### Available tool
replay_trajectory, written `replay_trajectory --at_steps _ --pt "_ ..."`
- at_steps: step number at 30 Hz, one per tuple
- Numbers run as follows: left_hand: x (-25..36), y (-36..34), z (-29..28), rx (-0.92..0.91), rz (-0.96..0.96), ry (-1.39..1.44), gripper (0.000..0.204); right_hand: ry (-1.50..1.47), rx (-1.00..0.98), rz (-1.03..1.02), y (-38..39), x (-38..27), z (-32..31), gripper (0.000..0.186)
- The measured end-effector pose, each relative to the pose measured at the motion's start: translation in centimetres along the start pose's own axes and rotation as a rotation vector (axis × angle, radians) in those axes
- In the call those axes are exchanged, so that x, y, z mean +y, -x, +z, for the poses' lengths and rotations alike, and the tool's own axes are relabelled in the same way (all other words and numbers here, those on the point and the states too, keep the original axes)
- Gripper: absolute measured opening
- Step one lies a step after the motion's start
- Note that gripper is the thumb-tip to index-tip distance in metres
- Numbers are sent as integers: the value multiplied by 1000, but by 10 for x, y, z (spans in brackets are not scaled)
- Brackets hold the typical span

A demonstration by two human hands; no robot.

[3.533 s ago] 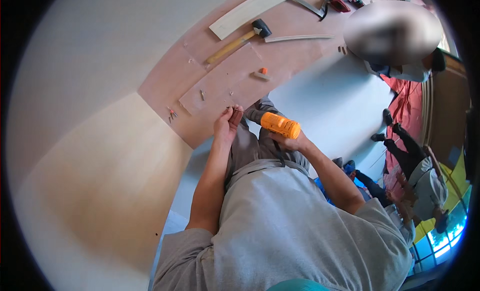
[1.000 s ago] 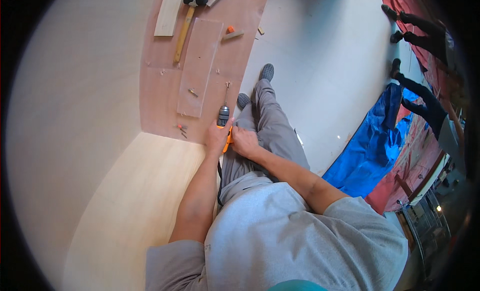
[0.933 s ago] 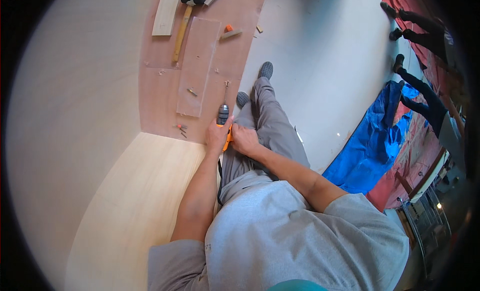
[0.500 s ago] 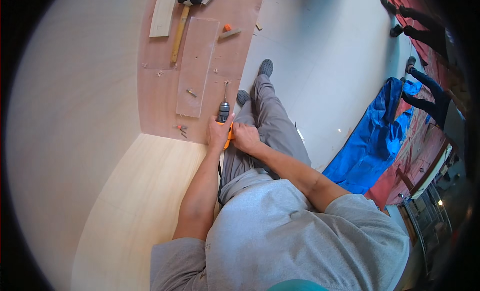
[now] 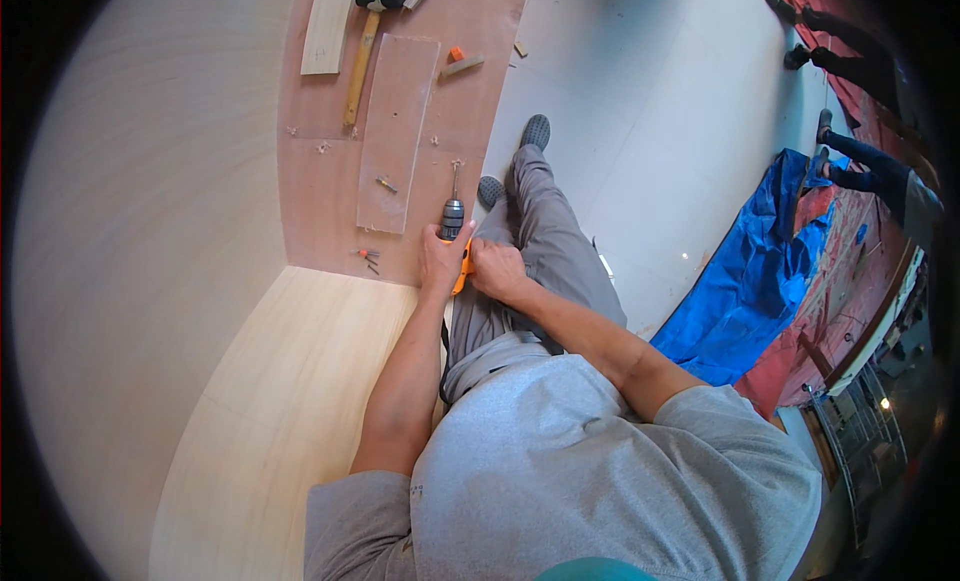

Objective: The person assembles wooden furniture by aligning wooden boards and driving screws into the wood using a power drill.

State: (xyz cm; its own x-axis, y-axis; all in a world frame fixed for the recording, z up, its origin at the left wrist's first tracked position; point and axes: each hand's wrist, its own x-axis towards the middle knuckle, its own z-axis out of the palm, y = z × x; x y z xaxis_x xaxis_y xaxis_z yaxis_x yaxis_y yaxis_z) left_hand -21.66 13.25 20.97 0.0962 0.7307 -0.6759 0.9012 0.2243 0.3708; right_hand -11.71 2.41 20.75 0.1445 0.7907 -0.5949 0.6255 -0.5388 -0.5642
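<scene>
Both hands are on an orange cordless drill (image 5: 463, 270) with a black chuck. My left hand (image 5: 439, 258) wraps around its body just behind the chuck, and my right hand (image 5: 499, 269) is closed at its right side, hiding most of the handle. The long thin bit (image 5: 456, 181) points away from me, its tip at a spot with shavings on the reddish plywood panel (image 5: 320, 196). How deep the tip sits, if at all, I cannot tell. Left of the drill, a loose rectangular plywood piece (image 5: 395, 131) lies on the panel with a small bit or screw (image 5: 386, 185) on it.
A mallet (image 5: 362, 66) with a black head and wooden handle lies beside a pale board (image 5: 324, 31). Several small bits (image 5: 369, 258) rest near the pale curved wood (image 5: 280, 381). A wood scrap (image 5: 462, 66) and blue tarp (image 5: 740, 271) lie farther right. Other people's legs (image 5: 850, 41) show at far right.
My hands keep their grip on the drill, and the bit tip stays at the same spot. The view has shifted slightly. At far right, a person's legs have changed position.
</scene>
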Motion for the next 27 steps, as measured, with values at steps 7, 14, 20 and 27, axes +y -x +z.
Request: replay_trajectory --at_steps 7,14,20,27 --pt "0 0 0 -5 10 35 86 2 -18 -4 0 1 -4 44" --pt "11 -1 -7 -101 -43 93 85 -7 -99 13 -5 3 -3 46" --pt "5 1 -7 -88 -20 49 84 -34 -21 -58 2 -2 -18 46" --pt "90 -60 -33 -113 -2 -356 89 -19 -80 -46 5 5 -23 41"
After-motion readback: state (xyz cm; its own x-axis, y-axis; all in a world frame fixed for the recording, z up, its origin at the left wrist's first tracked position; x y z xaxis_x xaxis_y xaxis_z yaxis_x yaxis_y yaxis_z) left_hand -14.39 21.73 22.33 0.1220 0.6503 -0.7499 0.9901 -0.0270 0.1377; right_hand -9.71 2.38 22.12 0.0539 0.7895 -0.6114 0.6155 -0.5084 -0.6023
